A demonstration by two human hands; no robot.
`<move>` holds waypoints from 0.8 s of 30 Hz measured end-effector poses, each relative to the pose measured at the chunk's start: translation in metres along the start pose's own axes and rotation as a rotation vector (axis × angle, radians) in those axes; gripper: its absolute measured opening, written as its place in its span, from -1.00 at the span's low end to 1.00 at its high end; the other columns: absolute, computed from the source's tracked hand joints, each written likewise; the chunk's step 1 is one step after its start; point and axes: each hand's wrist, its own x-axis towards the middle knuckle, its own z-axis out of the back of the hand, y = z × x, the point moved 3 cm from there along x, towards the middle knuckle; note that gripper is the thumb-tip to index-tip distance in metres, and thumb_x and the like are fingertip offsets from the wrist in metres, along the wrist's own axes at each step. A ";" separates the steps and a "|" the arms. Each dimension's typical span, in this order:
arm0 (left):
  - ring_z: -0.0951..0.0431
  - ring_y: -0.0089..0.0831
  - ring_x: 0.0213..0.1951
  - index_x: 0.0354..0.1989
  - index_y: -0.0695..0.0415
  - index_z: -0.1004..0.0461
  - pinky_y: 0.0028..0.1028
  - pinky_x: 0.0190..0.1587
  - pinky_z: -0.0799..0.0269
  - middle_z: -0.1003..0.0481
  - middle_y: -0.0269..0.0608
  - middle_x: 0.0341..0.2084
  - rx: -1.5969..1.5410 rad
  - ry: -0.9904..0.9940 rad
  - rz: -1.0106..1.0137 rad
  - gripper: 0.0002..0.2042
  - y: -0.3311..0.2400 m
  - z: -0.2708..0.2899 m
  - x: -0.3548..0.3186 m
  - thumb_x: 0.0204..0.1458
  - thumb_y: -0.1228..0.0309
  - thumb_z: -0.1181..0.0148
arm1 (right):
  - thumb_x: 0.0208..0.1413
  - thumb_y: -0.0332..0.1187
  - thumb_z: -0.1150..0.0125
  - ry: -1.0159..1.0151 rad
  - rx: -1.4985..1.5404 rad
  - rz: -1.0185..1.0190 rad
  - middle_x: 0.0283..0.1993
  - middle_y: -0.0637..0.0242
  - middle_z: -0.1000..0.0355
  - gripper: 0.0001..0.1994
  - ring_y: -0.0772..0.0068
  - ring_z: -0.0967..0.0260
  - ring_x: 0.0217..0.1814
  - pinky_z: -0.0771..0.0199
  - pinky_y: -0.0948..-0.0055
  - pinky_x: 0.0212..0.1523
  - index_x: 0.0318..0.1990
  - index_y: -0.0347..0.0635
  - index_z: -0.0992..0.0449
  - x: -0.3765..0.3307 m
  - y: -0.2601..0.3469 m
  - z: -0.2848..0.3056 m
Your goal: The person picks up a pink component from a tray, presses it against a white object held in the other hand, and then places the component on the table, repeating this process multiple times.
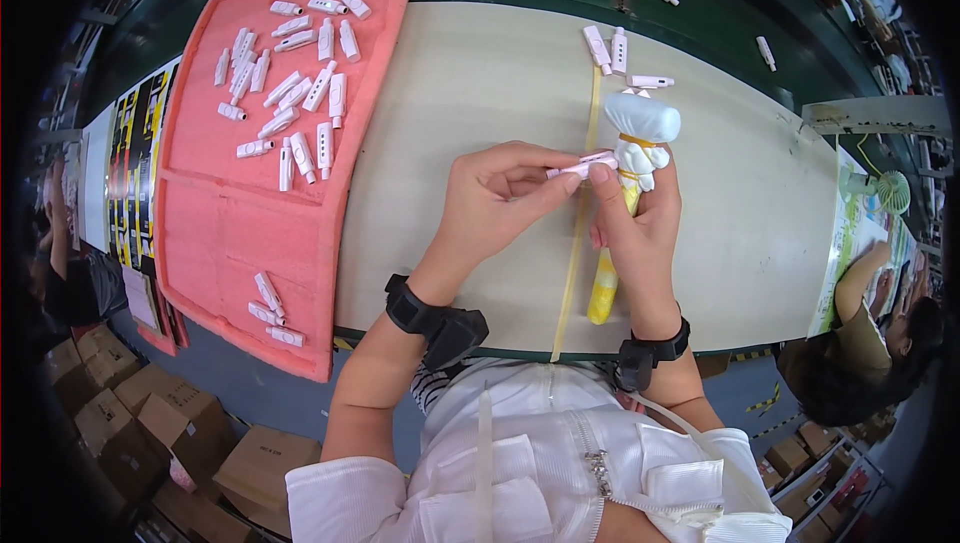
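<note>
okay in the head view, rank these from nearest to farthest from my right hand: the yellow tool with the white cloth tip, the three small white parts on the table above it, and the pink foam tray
From the right hand:
1. Yellow tool with the white cloth tip, in that hand's grip.
2. Three small white parts, on the table just beyond the tool's tip.
3. Pink foam tray, far left, past the left hand.

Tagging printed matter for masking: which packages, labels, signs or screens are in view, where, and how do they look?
Brown cardboard boxes: lower left, on the floor below the bench; plain, closed.
More brown cardboard boxes: lower right floor; smaller, stacked.
Black sheets with yellow and white print: left of the pink foam tray; flat, rectangular.
Green and white printed sheet: right end of the bench, by another person's arm.
No screens visible.
</note>
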 end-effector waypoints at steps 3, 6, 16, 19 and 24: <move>-0.67 -0.50 -0.14 -0.09 0.31 -0.67 -0.55 -0.06 -0.64 -0.65 -0.15 -0.22 0.016 0.005 -0.026 -0.82 0.005 0.001 -0.002 0.14 0.64 -0.32 | 0.32 -0.35 -0.27 0.002 -0.030 0.039 -0.18 0.36 -0.47 -0.53 0.75 -0.29 -0.54 -0.26 0.66 -0.64 0.28 -0.23 -0.25 -0.001 -0.001 -0.002; -0.68 -0.50 -0.16 -0.06 0.29 -0.66 -0.56 -0.09 -0.65 -0.65 -0.14 -0.22 0.053 0.018 -0.042 -0.79 0.011 0.002 -0.003 0.12 0.63 -0.34 | 0.31 -0.37 -0.28 0.006 -0.088 0.073 -0.18 0.36 -0.47 -0.50 0.74 -0.30 -0.53 -0.27 0.67 -0.63 0.30 -0.23 -0.23 0.000 -0.006 -0.001; -0.69 -0.41 -0.20 0.01 0.33 -0.58 -0.46 -0.16 -0.66 -0.63 -0.09 -0.24 0.188 -0.300 -0.168 -0.77 -0.013 0.036 0.000 0.20 0.54 -0.29 | 0.28 -0.39 -0.29 0.007 -0.091 0.061 -0.05 0.28 -0.52 -0.45 0.74 -0.33 -0.46 -0.31 0.70 -0.60 0.34 -0.23 -0.20 0.002 0.000 0.000; -0.68 -0.42 -0.29 0.07 0.34 -0.52 -0.48 -0.23 -0.63 -0.63 -0.08 -0.27 -0.124 -0.567 -0.210 -0.72 -0.028 0.077 0.013 0.26 0.45 -0.26 | 0.28 -0.40 -0.30 -0.015 -0.087 0.040 -0.01 0.26 -0.52 -0.45 0.74 -0.33 -0.44 -0.32 0.70 -0.58 0.34 -0.23 -0.20 0.002 0.000 0.004; -0.65 -0.43 -0.36 0.03 0.33 -0.53 -0.51 -0.28 -0.58 -0.63 -0.14 -0.26 -0.026 -0.486 -0.148 -0.73 -0.043 0.066 0.029 0.29 0.37 -0.22 | 0.25 -0.43 -0.31 0.007 -0.086 0.027 0.03 0.25 -0.52 -0.43 0.74 -0.34 -0.43 -0.35 0.69 -0.56 0.35 -0.21 -0.20 0.003 -0.004 0.006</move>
